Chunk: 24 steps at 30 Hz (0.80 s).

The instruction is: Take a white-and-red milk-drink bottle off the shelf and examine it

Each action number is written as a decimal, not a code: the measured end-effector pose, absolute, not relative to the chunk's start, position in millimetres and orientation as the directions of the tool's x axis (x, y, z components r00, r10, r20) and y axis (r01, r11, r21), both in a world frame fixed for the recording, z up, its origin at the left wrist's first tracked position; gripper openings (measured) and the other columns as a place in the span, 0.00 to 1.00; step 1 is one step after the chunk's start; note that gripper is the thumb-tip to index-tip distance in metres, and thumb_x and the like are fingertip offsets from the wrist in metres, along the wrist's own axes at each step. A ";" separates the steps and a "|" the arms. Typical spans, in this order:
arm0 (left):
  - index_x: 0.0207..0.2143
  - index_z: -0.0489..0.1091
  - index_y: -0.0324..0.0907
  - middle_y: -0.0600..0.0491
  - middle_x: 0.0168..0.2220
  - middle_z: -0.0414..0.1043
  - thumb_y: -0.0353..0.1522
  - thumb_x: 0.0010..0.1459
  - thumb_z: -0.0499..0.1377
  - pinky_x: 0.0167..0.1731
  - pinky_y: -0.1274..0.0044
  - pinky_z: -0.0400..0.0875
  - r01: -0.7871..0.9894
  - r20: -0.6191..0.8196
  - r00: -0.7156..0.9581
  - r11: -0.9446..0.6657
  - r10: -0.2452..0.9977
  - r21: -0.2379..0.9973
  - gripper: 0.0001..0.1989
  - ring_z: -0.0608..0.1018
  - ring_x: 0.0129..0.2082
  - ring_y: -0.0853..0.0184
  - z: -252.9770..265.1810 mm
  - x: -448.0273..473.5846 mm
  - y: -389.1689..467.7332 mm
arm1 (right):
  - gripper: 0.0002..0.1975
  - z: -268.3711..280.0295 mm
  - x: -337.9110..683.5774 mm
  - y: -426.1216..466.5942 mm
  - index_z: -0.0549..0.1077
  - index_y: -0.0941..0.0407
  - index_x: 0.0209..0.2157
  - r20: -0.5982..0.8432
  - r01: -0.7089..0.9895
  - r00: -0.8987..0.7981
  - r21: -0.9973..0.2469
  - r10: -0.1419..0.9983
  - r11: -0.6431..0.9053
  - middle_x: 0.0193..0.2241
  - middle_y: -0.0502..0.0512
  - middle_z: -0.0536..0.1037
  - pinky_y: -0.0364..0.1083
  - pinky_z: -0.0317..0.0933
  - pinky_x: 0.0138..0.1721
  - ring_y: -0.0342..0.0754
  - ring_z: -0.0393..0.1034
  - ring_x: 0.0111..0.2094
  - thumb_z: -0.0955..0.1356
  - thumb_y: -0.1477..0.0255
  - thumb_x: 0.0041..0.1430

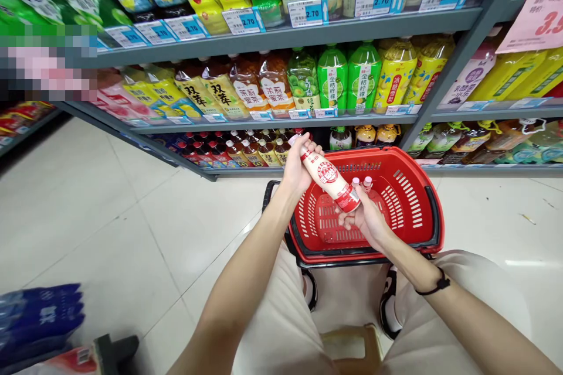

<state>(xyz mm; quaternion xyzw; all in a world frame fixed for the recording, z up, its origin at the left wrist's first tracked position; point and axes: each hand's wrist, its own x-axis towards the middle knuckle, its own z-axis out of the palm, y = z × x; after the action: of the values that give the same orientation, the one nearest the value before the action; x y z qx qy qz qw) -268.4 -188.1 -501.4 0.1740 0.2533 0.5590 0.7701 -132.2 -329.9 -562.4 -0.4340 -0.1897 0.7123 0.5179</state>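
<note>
head view: the left hand (pixel 295 169) fingers wrap the top of a pink drink bottle (pixel 329 177). the right hand (pixel 367 220) fingers grip its base, and a red shopping basket (pixel 413 199) sits just beyond both sets of fingertips.

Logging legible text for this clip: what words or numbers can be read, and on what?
"2.70": blue-and-white price tags on the top grey shelf edge.
"双萃": yellow-labelled tea bottles.
"茉莉蜜茶": amber tea bottles.
"金桔柠檬": green bottles.
Cream bottle in both hands: label unreadable.

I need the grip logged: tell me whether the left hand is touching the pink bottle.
Touching. The head view shows the left hand wrapped around the upper end of the pink bottle, fingers against it, above the red basket.
</note>
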 end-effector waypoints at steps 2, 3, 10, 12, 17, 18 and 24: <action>0.25 0.59 0.42 0.62 0.21 0.61 0.29 0.53 0.73 0.31 0.80 0.73 -0.770 -0.183 0.271 0.327 0.945 0.548 0.22 0.71 0.23 0.76 -500.4 -268.5 -189.7 | 0.27 -559.7 -133.0 -330.2 0.75 0.57 0.35 -0.468 -0.592 -0.095 -0.683 0.879 -0.428 0.25 0.56 0.79 0.42 0.60 0.19 0.44 0.69 0.19 0.65 0.46 0.68; 0.25 0.58 0.42 0.62 0.21 0.61 0.29 0.53 0.73 0.30 0.80 0.73 -0.769 -0.178 0.279 0.331 0.944 0.548 0.23 0.71 0.23 0.76 -500.1 -268.5 -190.1 | 0.25 -558.9 -133.3 -330.0 0.75 0.57 0.36 -0.483 -0.601 -0.096 -0.669 0.870 -0.437 0.24 0.55 0.78 0.42 0.59 0.19 0.44 0.68 0.19 0.64 0.48 0.70; 0.24 0.55 0.43 0.63 0.20 0.60 0.27 0.51 0.73 0.28 0.80 0.71 -0.798 -0.193 0.196 0.271 0.961 0.539 0.24 0.69 0.20 0.76 -503.1 -270.1 -183.8 | 0.22 -562.1 -134.3 -324.0 0.75 0.56 0.42 -0.453 -0.642 -0.141 -0.635 0.880 -0.430 0.29 0.56 0.80 0.42 0.59 0.20 0.46 0.70 0.24 0.71 0.51 0.63; 0.24 0.55 0.43 0.63 0.19 0.59 0.27 0.51 0.72 0.28 0.80 0.70 -0.802 -0.214 0.146 0.242 0.966 0.546 0.24 0.69 0.20 0.77 -502.6 -270.8 -182.6 | 0.23 -562.6 -133.7 -322.8 0.74 0.55 0.44 -0.455 -0.652 -0.143 -0.625 0.879 -0.430 0.32 0.56 0.81 0.41 0.59 0.21 0.47 0.71 0.25 0.74 0.52 0.59; 0.24 0.52 0.44 0.64 0.17 0.56 0.26 0.52 0.70 0.24 0.80 0.68 -0.810 -0.238 0.111 0.227 0.965 0.541 0.25 0.65 0.17 0.76 -500.6 -272.9 -182.5 | 0.26 -562.8 -132.0 -324.4 0.76 0.57 0.43 -0.444 -0.673 -0.185 -0.593 0.877 -0.442 0.33 0.57 0.82 0.42 0.59 0.22 0.47 0.72 0.27 0.78 0.52 0.53; 0.23 0.51 0.44 0.64 0.17 0.55 0.26 0.53 0.69 0.24 0.80 0.68 -0.812 -0.238 0.118 0.232 0.964 0.536 0.25 0.65 0.16 0.76 -500.6 -273.5 -182.5 | 0.26 -563.3 -132.0 -325.3 0.76 0.57 0.42 -0.438 -0.672 -0.186 -0.596 0.879 -0.439 0.33 0.58 0.82 0.42 0.60 0.22 0.47 0.72 0.27 0.78 0.51 0.53; 0.23 0.49 0.44 0.64 0.16 0.53 0.26 0.53 0.69 0.22 0.80 0.67 -0.803 -0.237 0.132 0.244 0.963 0.544 0.27 0.65 0.16 0.76 -499.7 -274.4 -183.1 | 0.25 -565.8 -131.8 -330.7 0.79 0.57 0.40 -0.390 -0.649 -0.180 -0.643 0.903 -0.407 0.35 0.61 0.83 0.43 0.60 0.22 0.48 0.73 0.28 0.78 0.50 0.54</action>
<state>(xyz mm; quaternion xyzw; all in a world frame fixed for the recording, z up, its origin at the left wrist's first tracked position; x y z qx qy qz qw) -274.4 -183.1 -499.7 0.1442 0.2770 0.5978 0.7383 -131.8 -330.7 -565.8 -0.3765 -0.1685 0.7494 0.5179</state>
